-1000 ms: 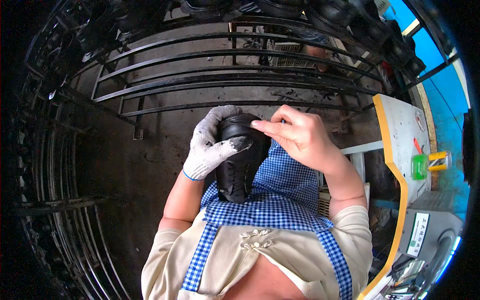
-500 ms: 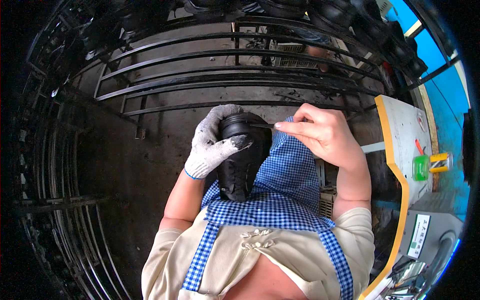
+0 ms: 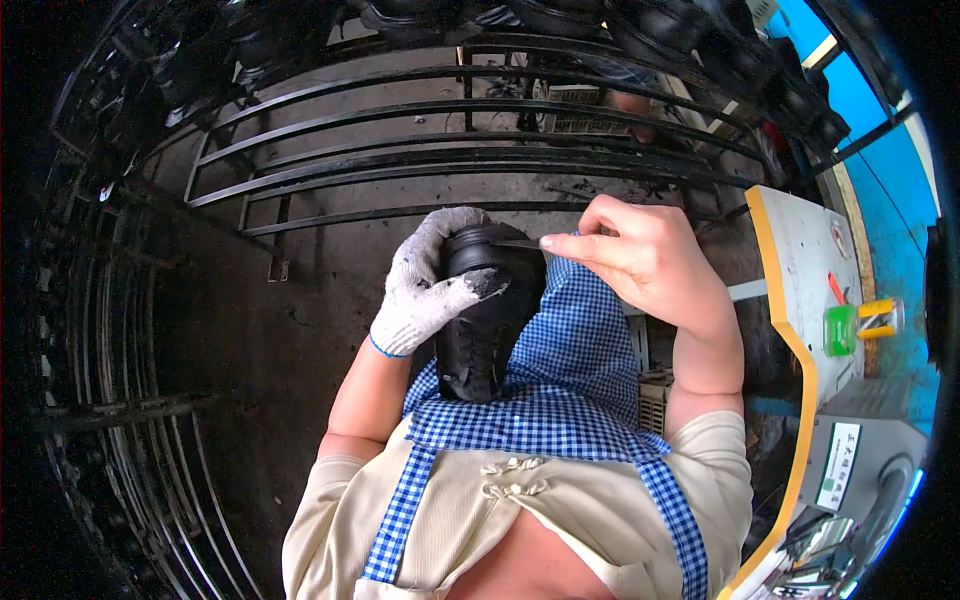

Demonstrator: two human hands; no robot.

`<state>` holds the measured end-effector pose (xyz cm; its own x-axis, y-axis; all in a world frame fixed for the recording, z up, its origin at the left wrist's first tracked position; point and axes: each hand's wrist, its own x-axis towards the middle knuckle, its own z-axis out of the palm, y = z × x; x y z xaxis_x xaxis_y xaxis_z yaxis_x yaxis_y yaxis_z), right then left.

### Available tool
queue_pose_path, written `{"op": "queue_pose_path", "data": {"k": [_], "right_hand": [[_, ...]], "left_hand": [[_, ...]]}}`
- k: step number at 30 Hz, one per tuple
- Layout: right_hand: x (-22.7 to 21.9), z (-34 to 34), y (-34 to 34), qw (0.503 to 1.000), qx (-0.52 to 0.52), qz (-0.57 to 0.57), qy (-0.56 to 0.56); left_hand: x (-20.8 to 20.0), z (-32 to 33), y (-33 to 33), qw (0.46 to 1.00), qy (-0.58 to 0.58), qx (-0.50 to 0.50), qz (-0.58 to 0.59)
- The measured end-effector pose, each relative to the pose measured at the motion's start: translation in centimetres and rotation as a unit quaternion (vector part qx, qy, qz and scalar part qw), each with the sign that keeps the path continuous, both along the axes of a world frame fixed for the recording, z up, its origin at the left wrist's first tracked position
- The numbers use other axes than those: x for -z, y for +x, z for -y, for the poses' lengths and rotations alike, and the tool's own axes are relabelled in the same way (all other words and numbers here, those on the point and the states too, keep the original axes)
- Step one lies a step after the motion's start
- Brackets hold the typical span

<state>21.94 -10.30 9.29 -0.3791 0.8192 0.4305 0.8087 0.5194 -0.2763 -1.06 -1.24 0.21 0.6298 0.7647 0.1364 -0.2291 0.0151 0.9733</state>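
**Black shoe held over the apron**

Head view: the gloved left hand [image 3: 425, 285] wraps around the toe of a black shoe [image 3: 485, 315], which rests upright on the blue checked apron [image 3: 575, 350]. Right of the shoe, the bare right hand [image 3: 645, 260] pinches a thin tool [image 3: 518, 243] touching its toe. Beyond the shoe stands a black metal rack [image 3: 420, 160].

Covering the near side of the black shoe [image 3: 487, 330] with the gloved left hand [image 3: 428, 288]. Hiding the shoe's lower edge behind the blue checked apron [image 3: 575, 350]. Pinching a thin tool [image 3: 517, 243] in the bare right hand [image 3: 650, 262], too small for identifying. Cutting off the grey machine [image 3: 850, 470] at the right rim. Blurring dark items on the black metal rack [image 3: 450, 110] above.
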Motion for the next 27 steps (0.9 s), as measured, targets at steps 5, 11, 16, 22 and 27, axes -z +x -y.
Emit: {"op": "queue_pose_path", "data": {"k": [5,11,16,22,27], "right_hand": [[0.1,-0.3,0.0,1.0,-0.01,-0.01,0.007],[1.3,-0.8,0.0,0.999,0.021,-0.027,0.041],[1.1,0.2,0.8,1.0,0.009,-0.028,0.001],[0.7,-0.2,-0.1,1.0,0.014,-0.014,0.015],[1.2,0.1,0.6,0.999,0.014,-0.029,0.021]], "left_hand": [[0.2,-0.1,0.1,1.0,0.0,-0.005,-0.001],[0.1,0.1,0.1,1.0,-0.002,-0.002,-0.009],[0.4,-0.1,0.1,1.0,0.002,-0.009,0.002],[0.8,-0.1,0.4,1.0,-0.005,-0.007,0.007],[0.7,-0.1,0.3,1.0,0.01,-0.012,-0.01]]}}
